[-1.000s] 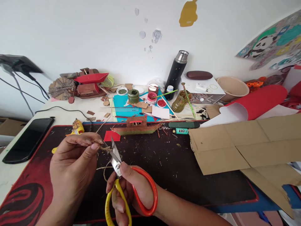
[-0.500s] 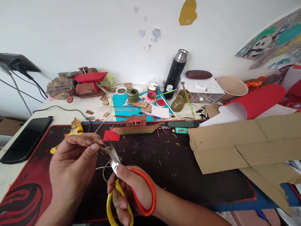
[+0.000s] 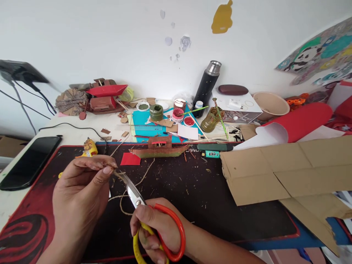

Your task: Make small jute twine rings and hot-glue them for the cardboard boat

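Note:
My left hand (image 3: 85,190) pinches a short, frayed end of brown twine (image 3: 120,173) between thumb and fingertips. Held in my right hand (image 3: 154,223) are scissors (image 3: 132,191) with one yellow and one red handle loop. Their blades are together and the tips touch or lie right beside the twine end. A longer loop of the twine lies on the dark mat below. Beyond my hands a small brown and green model boat (image 3: 159,148) rests on the mat, with a red square of paper (image 3: 130,158) at its left.
A yellow glue gun (image 3: 89,148) and a phone (image 3: 29,161) lie to the left. Paint pots (image 3: 156,113), a jar with a brush (image 3: 210,119) and a black flask (image 3: 206,82) stand behind. Cardboard (image 3: 255,176) covers the right side, beside rolled red paper (image 3: 308,119).
The scissor blades have gone from open to together, and my right hand has shifted slightly right and down. My left hand has moved a little left, still pinching the twine.

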A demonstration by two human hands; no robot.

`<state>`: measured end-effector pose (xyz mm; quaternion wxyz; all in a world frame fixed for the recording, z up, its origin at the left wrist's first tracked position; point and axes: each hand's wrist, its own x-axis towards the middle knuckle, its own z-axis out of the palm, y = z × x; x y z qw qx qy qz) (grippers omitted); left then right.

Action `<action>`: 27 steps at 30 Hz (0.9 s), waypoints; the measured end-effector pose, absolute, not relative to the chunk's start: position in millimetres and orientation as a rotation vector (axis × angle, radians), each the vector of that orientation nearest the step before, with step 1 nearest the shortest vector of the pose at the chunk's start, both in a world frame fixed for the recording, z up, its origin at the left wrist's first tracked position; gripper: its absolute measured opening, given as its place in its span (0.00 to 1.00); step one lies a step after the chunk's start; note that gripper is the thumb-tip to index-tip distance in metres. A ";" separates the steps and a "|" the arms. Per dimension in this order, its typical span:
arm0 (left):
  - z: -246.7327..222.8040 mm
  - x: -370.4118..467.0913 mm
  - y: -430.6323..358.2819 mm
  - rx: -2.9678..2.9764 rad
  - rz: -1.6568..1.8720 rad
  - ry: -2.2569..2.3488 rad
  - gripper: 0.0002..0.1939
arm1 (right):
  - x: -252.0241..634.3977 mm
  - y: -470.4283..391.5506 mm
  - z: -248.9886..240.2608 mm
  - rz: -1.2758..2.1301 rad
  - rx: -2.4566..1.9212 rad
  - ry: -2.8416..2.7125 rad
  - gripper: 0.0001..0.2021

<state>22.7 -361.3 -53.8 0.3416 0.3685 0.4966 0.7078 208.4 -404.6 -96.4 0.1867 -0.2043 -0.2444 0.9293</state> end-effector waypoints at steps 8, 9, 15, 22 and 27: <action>-64.9 8.2 -359.9 0.859 1.492 1.289 0.22 | 244.3 -396.4 -93.3 2.375 -0.907 -0.850 0.31; -66.1 7.8 -360.7 0.851 1.435 1.282 0.22 | 246.6 -394.9 -94.3 2.344 -0.924 -0.849 0.31; -73.0 6.0 -364.0 0.811 1.257 1.229 0.19 | 256.8 -390.4 -96.0 2.263 -0.939 -0.831 0.31; -93.6 9.8 -377.1 1.044 1.073 1.343 0.15 | 268.4 -390.6 -93.7 2.217 -0.973 -0.828 0.32; -92.0 28.1 -385.9 1.529 0.858 1.367 0.15 | 279.4 -384.8 -91.8 2.141 -0.957 -0.805 0.30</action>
